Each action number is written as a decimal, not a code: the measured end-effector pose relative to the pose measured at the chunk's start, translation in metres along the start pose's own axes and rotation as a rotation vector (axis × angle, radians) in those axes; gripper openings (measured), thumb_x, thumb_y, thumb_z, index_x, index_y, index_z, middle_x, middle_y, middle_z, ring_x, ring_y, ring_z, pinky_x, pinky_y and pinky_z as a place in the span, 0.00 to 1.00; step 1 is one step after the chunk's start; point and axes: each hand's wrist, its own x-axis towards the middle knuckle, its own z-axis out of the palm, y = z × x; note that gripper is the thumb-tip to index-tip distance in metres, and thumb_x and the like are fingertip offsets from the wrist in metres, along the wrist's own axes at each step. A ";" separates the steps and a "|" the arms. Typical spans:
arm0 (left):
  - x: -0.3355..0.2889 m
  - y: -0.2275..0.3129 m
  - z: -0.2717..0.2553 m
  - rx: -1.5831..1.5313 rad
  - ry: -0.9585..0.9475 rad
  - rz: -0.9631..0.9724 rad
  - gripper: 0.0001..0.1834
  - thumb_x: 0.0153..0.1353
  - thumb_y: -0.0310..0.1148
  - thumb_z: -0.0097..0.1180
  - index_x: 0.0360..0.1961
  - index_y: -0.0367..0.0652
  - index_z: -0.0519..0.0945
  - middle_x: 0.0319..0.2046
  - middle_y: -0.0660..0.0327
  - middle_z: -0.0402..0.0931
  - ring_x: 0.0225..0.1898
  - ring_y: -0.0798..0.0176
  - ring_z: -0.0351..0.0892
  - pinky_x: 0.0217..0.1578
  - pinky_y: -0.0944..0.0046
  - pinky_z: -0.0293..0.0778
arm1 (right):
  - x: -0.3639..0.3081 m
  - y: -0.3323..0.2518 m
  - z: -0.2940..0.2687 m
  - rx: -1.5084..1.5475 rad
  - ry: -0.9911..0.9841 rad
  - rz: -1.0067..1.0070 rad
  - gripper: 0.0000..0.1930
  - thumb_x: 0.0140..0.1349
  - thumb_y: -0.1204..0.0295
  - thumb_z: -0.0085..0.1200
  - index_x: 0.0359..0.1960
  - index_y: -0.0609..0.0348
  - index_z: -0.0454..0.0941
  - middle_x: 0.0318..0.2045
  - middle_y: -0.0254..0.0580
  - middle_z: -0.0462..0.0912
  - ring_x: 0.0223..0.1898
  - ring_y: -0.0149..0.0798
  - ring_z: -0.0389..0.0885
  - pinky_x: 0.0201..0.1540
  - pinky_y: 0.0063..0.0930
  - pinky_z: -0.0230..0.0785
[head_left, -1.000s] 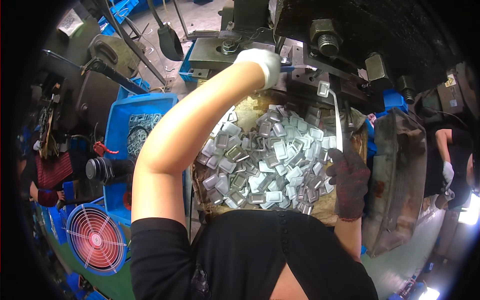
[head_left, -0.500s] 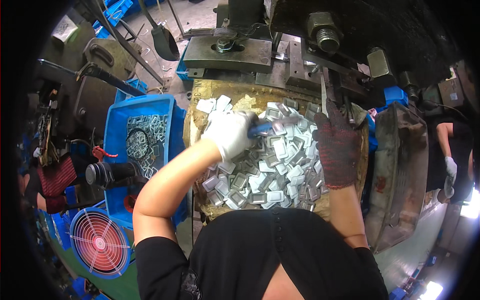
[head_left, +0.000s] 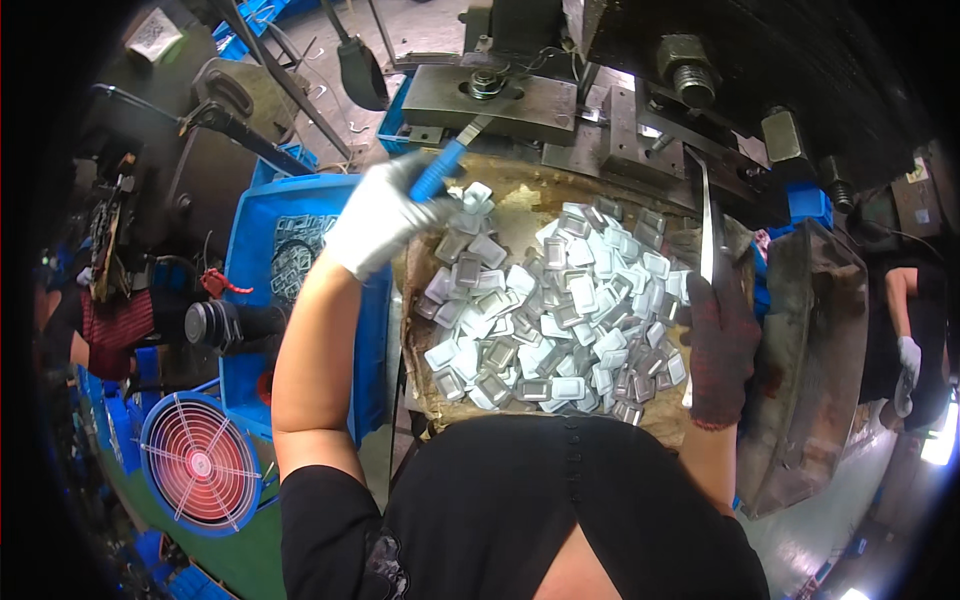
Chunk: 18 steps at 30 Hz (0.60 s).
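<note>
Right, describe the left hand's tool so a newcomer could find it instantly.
Find the pile of grey pieces. At its upper left, the white-gloved left hand holds the tool. Its blue handle sets it apart from the metal tool in the right hand.

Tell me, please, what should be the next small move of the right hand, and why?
Probably swing the tweezers in the right hand toward the pile of small metal pieces and pinch one: I see no piece at their tips, which point toward the machine, while many lie loose beside this hand. The left hand holds a blue-handled tool.
</note>
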 end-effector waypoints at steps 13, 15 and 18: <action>0.014 -0.046 0.011 0.727 0.052 0.184 0.18 0.52 0.30 0.60 0.47 0.47 0.80 0.40 0.48 0.80 0.42 0.46 0.80 0.44 0.52 0.75 | -0.052 0.003 0.003 0.127 -0.169 0.131 0.21 0.65 0.69 0.57 0.60 0.55 0.75 0.31 0.29 0.81 0.25 0.21 0.73 0.26 0.18 0.66; 0.016 -0.050 0.011 0.794 -0.026 0.228 0.18 0.51 0.29 0.57 0.46 0.47 0.81 0.39 0.49 0.81 0.41 0.45 0.80 0.44 0.51 0.75 | -0.055 0.004 0.002 0.128 -0.191 0.129 0.21 0.65 0.69 0.57 0.60 0.55 0.75 0.32 0.30 0.82 0.25 0.21 0.73 0.26 0.18 0.67; 0.020 -0.040 0.012 0.806 -0.051 0.210 0.17 0.51 0.30 0.57 0.45 0.47 0.81 0.36 0.49 0.81 0.40 0.44 0.81 0.43 0.51 0.76 | -0.055 0.007 0.000 0.108 -0.250 0.061 0.21 0.65 0.69 0.57 0.60 0.54 0.75 0.34 0.31 0.83 0.26 0.21 0.74 0.27 0.18 0.68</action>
